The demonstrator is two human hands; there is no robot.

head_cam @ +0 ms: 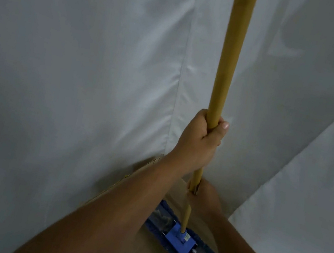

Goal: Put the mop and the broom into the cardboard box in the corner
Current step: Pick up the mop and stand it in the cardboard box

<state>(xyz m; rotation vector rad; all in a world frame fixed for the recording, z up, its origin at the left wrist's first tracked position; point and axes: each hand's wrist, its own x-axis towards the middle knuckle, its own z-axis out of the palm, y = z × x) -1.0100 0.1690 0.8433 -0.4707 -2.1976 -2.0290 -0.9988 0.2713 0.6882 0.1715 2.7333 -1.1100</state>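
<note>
The left hand (201, 136) is gripping the mop (227, 70) handle upright while the right hand (205, 196), lower, is seemingly closing round it, head resting inside the cardboard box (141, 175); judged next: release, then fetch the unseen broom.

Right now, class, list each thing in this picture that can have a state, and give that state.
Mop: upright, blue head down inside the box.
Cardboard box: open at the top.
Left hand: closed around the mop's yellow handle.
Right hand: lower, by the handle; grip hidden.
White sheets: hanging, creased.
</note>
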